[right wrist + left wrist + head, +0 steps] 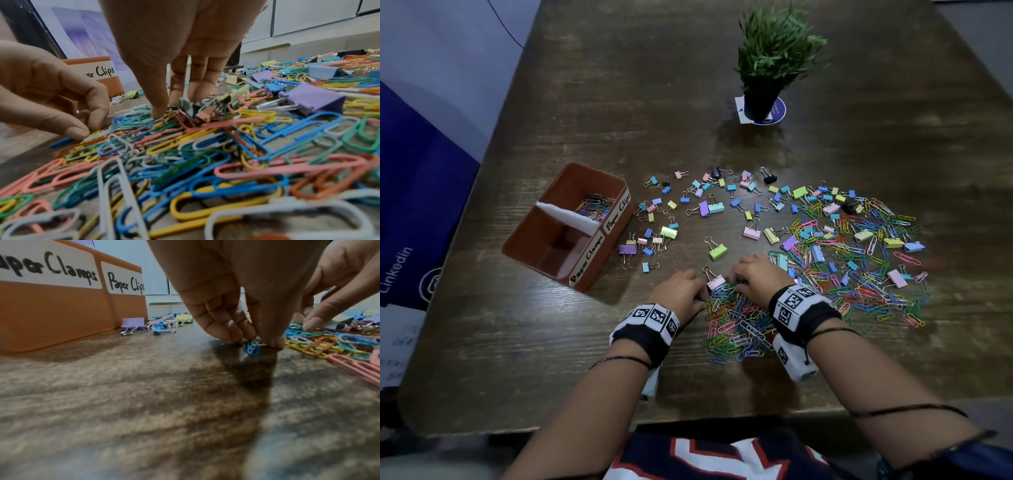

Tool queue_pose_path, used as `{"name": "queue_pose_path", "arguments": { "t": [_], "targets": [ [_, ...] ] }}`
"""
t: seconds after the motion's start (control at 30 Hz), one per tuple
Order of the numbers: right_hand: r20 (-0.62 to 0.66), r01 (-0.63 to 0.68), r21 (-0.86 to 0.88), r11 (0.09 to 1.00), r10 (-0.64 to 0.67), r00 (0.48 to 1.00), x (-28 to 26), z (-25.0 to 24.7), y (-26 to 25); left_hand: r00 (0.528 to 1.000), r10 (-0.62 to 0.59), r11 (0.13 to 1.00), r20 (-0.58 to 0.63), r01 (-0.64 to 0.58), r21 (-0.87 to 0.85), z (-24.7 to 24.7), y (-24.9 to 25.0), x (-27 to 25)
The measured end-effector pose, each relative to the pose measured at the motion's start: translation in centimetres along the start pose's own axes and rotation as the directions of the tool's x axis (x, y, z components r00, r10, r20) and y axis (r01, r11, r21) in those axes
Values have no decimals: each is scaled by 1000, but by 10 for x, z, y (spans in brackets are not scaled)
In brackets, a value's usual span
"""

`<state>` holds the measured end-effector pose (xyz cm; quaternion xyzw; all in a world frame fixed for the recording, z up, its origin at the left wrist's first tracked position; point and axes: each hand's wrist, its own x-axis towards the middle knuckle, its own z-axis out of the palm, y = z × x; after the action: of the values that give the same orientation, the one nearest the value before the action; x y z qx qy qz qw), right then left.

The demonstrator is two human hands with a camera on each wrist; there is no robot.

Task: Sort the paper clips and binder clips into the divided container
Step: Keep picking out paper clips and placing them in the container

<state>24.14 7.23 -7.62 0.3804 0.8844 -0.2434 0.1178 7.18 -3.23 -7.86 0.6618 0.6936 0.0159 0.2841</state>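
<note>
Paper clips (736,322), near heap at table (517,342) edge, light, springy, prone to interlink, best pinched by outer loops; left hand (681,291) pinching a blue clip (252,348); right hand (756,277) fingertips pressed into heap, holding nothing evident; divided container (544,246) far left.

Black wristbands (640,337) with white marker tags, thin dark bracelets (619,359), navy-white-red shirt (709,459).

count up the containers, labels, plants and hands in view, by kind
divided container: 1
labels on it: 2
potted plant: 1
hands, left hand and right hand: 2
total: 6
</note>
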Motion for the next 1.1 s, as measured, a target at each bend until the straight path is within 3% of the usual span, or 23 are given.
{"name": "queue_pose_path", "arguments": {
  "t": [0.33,0.53,0.7,0.8,0.93,1.03,1.1],
  "targets": [
    [-106,-35,186,982,55,993,0,-8,6,985,-154,977,-72,141,-160,3,-7,6],
    [-193,-41,310,950,105,976,7,-19,-1,978,-186,962,-89,164,-216,-5,-14,4],
    [-277,37,379,924,75,958,20,-34,-14,940,-253,934,-228,176,-310,-35,-22,-5],
    [-290,64,419,906,67,955,27,-43,-24,875,-300,916,-380,153,-372,-62,-28,-13],
    [-329,117,464,878,48,943,34,-53,-36,700,-408,891,-587,164,-423,-98,-46,-22],
    [-336,132,502,855,52,940,36,-57,-42,584,-474,875,-659,233,-424,-123,-65,-21],
    [-334,139,530,836,56,941,37,-58,-44,544,-527,849,-653,303,-432,-134,-78,-15]
  ]
}}
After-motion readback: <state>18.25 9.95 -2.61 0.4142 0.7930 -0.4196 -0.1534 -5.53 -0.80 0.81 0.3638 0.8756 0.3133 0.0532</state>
